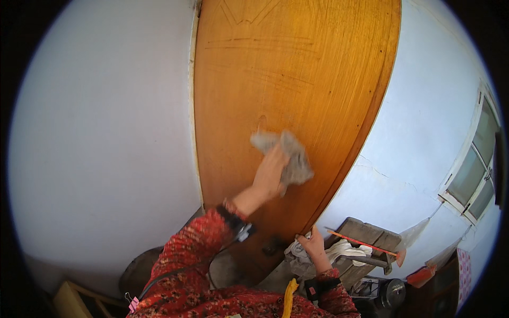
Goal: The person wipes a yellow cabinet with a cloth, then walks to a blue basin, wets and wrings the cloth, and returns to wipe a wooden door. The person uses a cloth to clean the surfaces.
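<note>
Before me stands a varnished wooden door (318, 67) with faint carved lines and scuff marks. My left hand (270, 169) is pressed toward its middle, fingers spread over a crumpled grey cloth (299, 163). The cloth and fingers are slightly blurred. Lower right, my right hand (315, 245) grips the door's free edge, its thumb on the near face; the other fingers are partly hidden. Pale cloths (298, 254) lie just behind that hand. Both forearms wear red floral sleeves with dark wristbands.
A wooden bench (368, 234) to the right bears a white cloth (348, 250) and a fly swatter (364, 242). Beyond are a metal pot (393, 293) and a window (475, 163). At lower left are a wooden-framed cabinet (75, 298) and a dark rounded object (139, 266).
</note>
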